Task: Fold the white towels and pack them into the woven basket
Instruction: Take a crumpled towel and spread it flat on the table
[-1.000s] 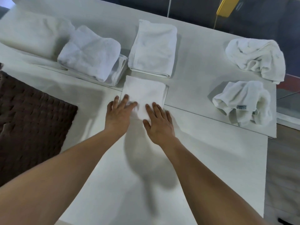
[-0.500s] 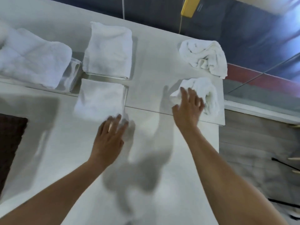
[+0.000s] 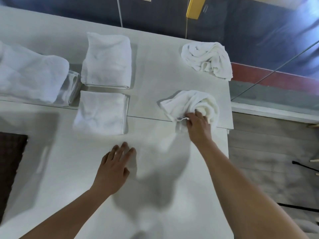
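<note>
My right hand (image 3: pixel 198 125) grips the near edge of a crumpled white towel (image 3: pixel 193 104) at the right of the white table (image 3: pixel 151 80). A second crumpled towel (image 3: pixel 207 58) lies farther back near the table's right edge. My left hand (image 3: pixel 115 166) hovers flat over bare tabletop, fingers straight, holding nothing. A small folded towel (image 3: pixel 101 112) lies just beyond it, with a larger folded towel (image 3: pixel 107 60) behind that. Bulkier folded towels (image 3: pixel 31 76) sit at the left. The dark woven basket (image 3: pixel 10 163) shows at the left edge, mostly cut off.
The table's right edge drops to a wooden floor (image 3: pixel 269 157). A yellow object (image 3: pixel 195 7) and a cord hang behind the table against a dark wall. A seam runs across the tabletop between two panels.
My right hand left the small folded towel, reached right and took hold of the nearer crumpled towel. My left hand drew back from the folded towel toward me. The view swung right.
</note>
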{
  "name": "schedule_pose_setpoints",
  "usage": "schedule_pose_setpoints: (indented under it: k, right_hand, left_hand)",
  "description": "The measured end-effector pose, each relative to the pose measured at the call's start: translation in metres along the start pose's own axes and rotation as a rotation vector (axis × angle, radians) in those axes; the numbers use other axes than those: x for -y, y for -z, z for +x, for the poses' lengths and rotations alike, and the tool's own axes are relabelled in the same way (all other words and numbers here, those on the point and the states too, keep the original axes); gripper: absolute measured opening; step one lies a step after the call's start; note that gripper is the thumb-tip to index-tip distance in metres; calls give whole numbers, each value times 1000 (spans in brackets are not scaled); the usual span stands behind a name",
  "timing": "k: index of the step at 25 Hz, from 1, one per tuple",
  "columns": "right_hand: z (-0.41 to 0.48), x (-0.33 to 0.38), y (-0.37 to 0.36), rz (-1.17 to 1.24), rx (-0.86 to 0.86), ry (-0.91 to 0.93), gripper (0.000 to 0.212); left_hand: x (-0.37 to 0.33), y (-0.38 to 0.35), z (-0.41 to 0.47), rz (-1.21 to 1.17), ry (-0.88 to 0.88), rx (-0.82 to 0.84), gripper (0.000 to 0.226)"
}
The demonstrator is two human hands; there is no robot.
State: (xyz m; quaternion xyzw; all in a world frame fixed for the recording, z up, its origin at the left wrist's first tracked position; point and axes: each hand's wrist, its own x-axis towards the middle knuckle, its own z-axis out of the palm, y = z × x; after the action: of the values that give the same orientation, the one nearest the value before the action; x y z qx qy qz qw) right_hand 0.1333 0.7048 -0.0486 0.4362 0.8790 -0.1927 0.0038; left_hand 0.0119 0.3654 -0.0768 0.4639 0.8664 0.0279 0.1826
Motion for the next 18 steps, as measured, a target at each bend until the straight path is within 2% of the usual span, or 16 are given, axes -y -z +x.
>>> schedule_pose_setpoints:
  k: [3, 6, 9, 11, 15, 17, 18]
  right_hand:
    - [-57, 23, -17, 58, 44, 59, 19]
    - [-126, 48, -30, 179, 97, 48, 19]
    - [-193, 79, -36, 376, 219, 32, 21]
    - [-229, 93, -32, 461, 237, 44, 22]
    - [-267, 105, -12, 366, 31, 115, 20]
    - [-274, 110, 5, 299, -97, 171, 23]
    - [-277, 113, 14, 308, -145, 199, 21]
  left_hand:
    - [-4, 13, -2, -59, 41, 67, 77]
    - [-14, 28, -17, -164, 57, 40, 70]
    - [-24, 41, -45, -188, 33, -29, 76]
    - [-31, 47, -64, -223, 35, -67, 84]
    - [-38, 69, -90, -314, -23, -229, 83]
    - [-40, 84, -93, -301, -126, -285, 69]
    - [-42, 93, -94, -281, -213, -304, 54]
